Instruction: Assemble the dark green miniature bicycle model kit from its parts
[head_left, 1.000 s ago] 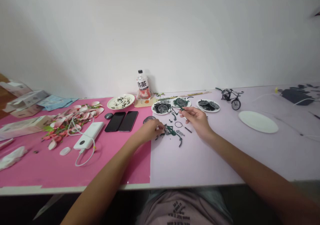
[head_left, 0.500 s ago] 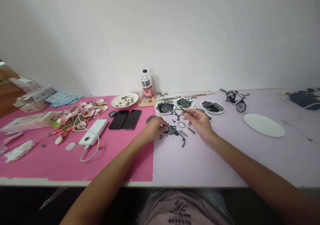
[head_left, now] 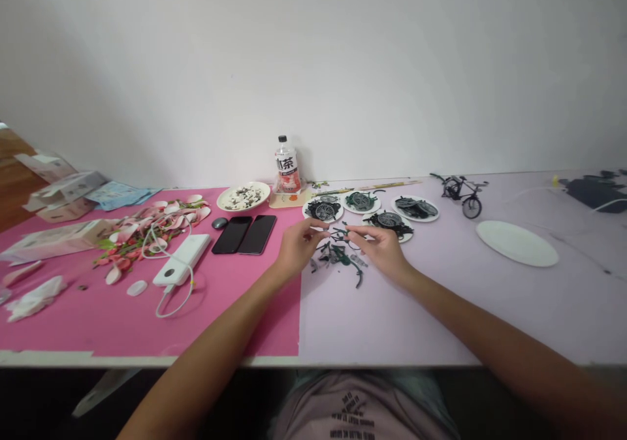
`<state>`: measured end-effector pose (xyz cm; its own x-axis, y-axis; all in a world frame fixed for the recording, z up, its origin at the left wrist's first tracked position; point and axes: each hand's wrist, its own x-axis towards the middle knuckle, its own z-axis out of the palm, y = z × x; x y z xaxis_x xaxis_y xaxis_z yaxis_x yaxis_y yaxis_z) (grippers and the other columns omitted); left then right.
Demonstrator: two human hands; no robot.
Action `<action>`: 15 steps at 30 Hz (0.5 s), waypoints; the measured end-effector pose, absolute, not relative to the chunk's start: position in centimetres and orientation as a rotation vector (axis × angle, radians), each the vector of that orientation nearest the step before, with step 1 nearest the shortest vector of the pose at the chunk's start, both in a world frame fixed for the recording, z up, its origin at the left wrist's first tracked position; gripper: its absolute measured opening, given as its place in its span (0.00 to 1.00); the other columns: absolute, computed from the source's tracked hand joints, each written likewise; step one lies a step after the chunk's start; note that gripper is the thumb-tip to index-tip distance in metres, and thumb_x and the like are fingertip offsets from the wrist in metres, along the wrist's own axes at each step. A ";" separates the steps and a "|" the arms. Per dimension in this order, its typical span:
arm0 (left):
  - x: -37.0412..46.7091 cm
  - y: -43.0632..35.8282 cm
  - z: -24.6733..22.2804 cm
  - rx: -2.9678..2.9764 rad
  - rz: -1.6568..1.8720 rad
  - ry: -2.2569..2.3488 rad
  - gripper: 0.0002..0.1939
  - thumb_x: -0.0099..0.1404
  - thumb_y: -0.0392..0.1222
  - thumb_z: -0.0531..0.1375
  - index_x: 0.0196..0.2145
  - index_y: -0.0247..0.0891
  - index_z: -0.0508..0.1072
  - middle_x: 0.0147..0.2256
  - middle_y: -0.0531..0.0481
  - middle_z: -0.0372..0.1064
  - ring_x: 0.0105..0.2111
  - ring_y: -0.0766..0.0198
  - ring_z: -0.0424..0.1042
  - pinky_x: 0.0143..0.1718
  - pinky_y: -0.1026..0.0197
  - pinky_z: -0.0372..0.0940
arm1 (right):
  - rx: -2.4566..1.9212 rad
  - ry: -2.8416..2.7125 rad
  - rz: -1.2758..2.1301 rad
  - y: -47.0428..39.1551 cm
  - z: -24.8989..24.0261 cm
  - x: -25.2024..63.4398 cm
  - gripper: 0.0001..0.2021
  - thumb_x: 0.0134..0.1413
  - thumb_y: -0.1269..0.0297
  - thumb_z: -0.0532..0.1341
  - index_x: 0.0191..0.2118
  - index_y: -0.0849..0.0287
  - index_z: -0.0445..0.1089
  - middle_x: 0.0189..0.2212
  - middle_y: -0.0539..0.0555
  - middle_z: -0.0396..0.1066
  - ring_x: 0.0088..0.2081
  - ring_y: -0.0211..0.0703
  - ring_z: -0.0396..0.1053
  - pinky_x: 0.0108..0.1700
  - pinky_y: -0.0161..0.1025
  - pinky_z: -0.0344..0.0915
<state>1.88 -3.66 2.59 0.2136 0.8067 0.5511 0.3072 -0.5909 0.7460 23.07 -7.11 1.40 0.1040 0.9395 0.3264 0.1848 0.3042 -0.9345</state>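
Bottle label (head_left: 287,165) w/ "茶" legible, adj. char. part hidden; shirt print (head_left: 353,417) too sm. to read.

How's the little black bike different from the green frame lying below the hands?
The black bike stands up, but the green frame lies on the table. The black bike has wheels on; I can't see any fitted to the green frame. The black bike is farther back, and the green frame is nearer the front edge. Both have thin, dark-coloured parts.

The 2 phones (head_left: 232,234) look glossy, the bicycle parts (head_left: 339,254) matt plastic.
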 end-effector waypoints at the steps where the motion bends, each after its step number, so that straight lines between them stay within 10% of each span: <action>1: 2.0 -3.6 2.3 2.042 1.381 1.012 0.08 0.65 0.43 0.67 0.40 0.38 0.80 0.34 0.47 0.81 0.29 0.62 0.78 0.31 0.63 0.69 | -1.131 -1.386 0.779 -7.1 1.3 23.0 0.16 0.52 0.53 0.70 0.43 0.56 0.84 0.42 0.58 0.82 0.33 0.46 0.77 0.27 0.36 0.70; 15: 2.3 -3.5 1.1 2.171 1.459 1.018 0.06 0.65 0.44 0.68 0.38 0.40 0.80 0.25 0.53 0.78 0.24 0.65 0.76 0.30 0.64 0.70 | -1.094 -1.449 0.644 -7.2 1.1 23.0 0.11 0.54 0.56 0.70 0.39 0.55 0.83 0.40 0.57 0.82 0.38 0.49 0.79 0.35 0.40 0.74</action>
<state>2.33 -3.50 1.13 0.2190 0.7159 0.6629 0.3747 -0.6890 0.6204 22.98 -7.18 1.10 0.0864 0.8893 0.4492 0.2623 0.4146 -0.8714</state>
